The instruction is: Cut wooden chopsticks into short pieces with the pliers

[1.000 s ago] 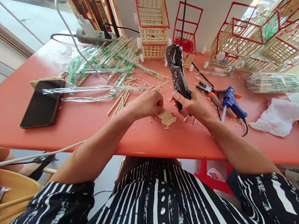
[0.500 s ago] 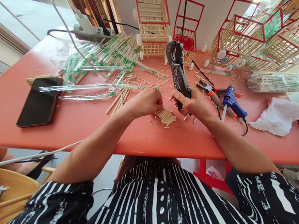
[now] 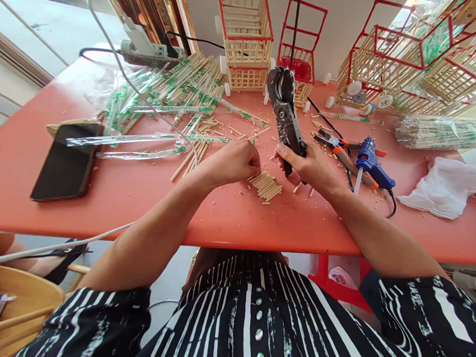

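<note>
Now the right hand [image 3: 315,170] grips the cutter [image 3: 285,114], blades up. The left hand [image 3: 233,164] is curled by the cut sticks [image 3: 265,186] on the table [image 3: 139,199]. Next cut needs a stick fed in.

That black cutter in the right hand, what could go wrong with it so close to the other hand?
The right hand grips the black cutter upright, and the left hand is curled right beside it, so fingers might get nipped. The small pile of cut sticks lies just under both hands and could be knocked apart. The blue glue gun and its cord lie near the right forearm and might be snagged.
</note>
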Demonstrator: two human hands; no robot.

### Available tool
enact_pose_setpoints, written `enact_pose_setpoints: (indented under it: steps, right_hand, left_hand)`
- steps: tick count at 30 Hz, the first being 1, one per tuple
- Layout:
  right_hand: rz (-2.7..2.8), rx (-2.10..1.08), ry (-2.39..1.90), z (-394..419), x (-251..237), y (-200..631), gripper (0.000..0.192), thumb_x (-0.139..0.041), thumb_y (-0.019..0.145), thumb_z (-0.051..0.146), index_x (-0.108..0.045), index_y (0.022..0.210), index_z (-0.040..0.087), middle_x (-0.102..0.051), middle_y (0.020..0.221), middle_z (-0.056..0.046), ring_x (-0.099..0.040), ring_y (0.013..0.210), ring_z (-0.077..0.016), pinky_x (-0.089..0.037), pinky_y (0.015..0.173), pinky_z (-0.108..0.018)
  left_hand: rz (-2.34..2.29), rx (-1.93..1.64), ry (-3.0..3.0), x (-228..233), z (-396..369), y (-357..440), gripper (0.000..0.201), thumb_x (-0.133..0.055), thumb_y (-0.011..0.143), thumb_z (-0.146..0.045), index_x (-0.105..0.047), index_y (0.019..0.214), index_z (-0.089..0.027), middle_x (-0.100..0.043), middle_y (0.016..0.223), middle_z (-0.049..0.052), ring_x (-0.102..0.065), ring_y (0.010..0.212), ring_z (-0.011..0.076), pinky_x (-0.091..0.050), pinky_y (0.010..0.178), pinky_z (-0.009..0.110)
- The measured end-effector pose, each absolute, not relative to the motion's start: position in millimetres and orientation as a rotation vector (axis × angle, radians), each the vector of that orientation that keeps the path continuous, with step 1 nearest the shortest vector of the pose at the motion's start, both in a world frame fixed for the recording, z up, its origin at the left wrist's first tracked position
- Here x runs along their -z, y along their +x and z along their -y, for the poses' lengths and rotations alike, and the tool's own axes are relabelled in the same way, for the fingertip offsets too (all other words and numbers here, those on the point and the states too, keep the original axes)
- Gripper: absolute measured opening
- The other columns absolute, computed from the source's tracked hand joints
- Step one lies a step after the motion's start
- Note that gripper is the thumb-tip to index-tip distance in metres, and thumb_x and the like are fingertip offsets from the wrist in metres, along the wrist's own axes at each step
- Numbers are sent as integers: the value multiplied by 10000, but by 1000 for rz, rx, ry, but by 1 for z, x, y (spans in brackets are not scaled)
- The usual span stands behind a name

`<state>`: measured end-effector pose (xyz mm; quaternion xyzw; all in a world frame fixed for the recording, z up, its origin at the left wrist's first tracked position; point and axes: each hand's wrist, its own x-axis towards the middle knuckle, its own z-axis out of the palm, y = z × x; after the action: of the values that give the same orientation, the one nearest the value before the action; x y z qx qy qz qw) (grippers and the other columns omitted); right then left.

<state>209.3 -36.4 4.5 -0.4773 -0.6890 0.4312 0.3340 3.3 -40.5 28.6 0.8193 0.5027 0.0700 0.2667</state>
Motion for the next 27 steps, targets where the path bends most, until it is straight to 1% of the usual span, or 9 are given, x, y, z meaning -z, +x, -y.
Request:
enact_pose_setpoints:
  steps: [5, 11, 16, 20, 24, 27]
  right_hand:
    - [1796, -1141, -1240, 37, -5, 209, 439, -715, 943, 580, -606, 758, 196, -587, 645, 1, -517, 552, -115, -427, 472, -246]
    - [1801, -1135, -1241, 36, -4, 209, 408, -711, 963, 524, -597, 750, 195, -591, 640, -4, -523, 565, -117, -441, 509, -248]
    - [1811, -1115, -1234, 36, -3, 209, 372, -690, 982, 462, -596, 742, 193, -580, 628, 3, -529, 559, -115, -427, 500, -247]
    - [1794, -1131, -1219, 35, -1, 209, 377, -709, 967, 488, -603, 759, 191, -587, 628, 6, -536, 564, -119, -437, 510, -253]
    - [1792, -1126, -1211, 34, -1, 209, 389, -721, 959, 497, -598, 753, 190, -591, 639, -1, -537, 568, -123, -441, 520, -266]
    - [1802, -1129, -1216, 34, -1, 210, 427, -727, 946, 546, -599, 750, 188, -595, 644, -4, -541, 573, -123, -445, 522, -266]
  left_hand:
    - [-1342, -222, 2212, -28, 40, 3, 174, -623, 742, -159, -793, 703, -154, -687, 599, 27, -588, 628, 161, -421, 639, 264]
    - [-1369, -216, 2232, -27, 42, 6, 145, -637, 750, -157, -776, 710, -158, -688, 620, 25, -595, 654, 173, -413, 660, 281]
    - [-1426, -198, 2251, -26, 44, 8, 138, -632, 762, -146, -768, 742, -150, -688, 647, 27, -579, 639, 172, -397, 665, 301]
    - [-1425, -235, 2265, -25, 44, 6, 146, -636, 765, -165, -780, 787, -159, -701, 678, 31, -597, 664, 180, -401, 670, 305]
    - [-1373, -199, 2314, -24, 45, 6, 137, -625, 754, -163, -761, 762, -174, -709, 696, 27, -610, 696, 181, -409, 679, 300]
    - [-1397, -166, 2313, -24, 46, 7, 151, -611, 770, -153, -759, 788, -169, -719, 735, 33, -613, 707, 182, -404, 681, 305]
